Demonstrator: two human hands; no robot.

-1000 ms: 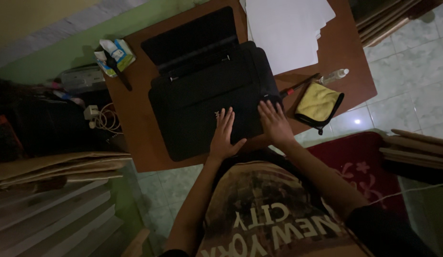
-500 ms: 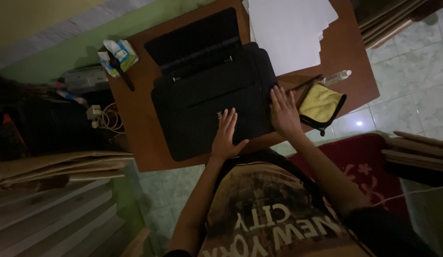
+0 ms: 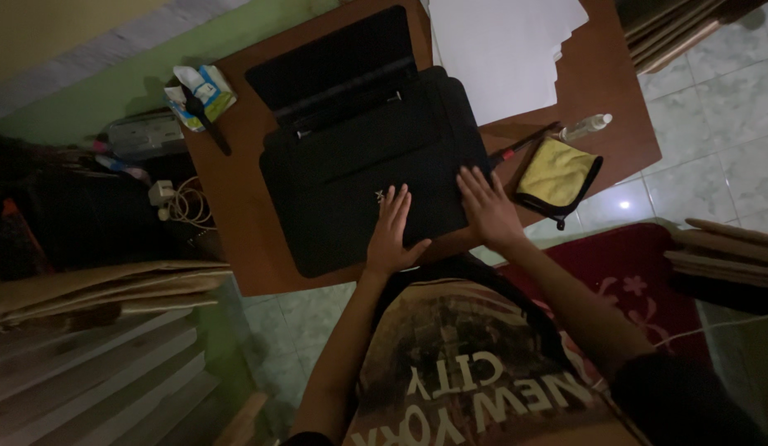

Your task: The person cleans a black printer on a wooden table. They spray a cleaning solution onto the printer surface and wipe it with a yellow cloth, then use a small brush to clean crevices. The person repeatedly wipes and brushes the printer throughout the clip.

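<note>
Sliding back from the bag's edge, the right hand (image 3: 487, 211) is lying flat, fingers spread, beside the left hand (image 3: 390, 234) on the soft, pliable black laptop bag (image 3: 359, 165) covering the brown table (image 3: 235, 231), best lifted by its edges.

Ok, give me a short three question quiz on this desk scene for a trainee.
1. True or false: both hands lie flat on the black bag.
2. What lies right of the bag's near corner? A) a yellow cloth B) a red mug C) a phone
3. What fills the table's far right part?

Key:
1. True: left hand and right hand rest open on it.
2. A, the yellow cloth.
3. White paper sheets.
</note>
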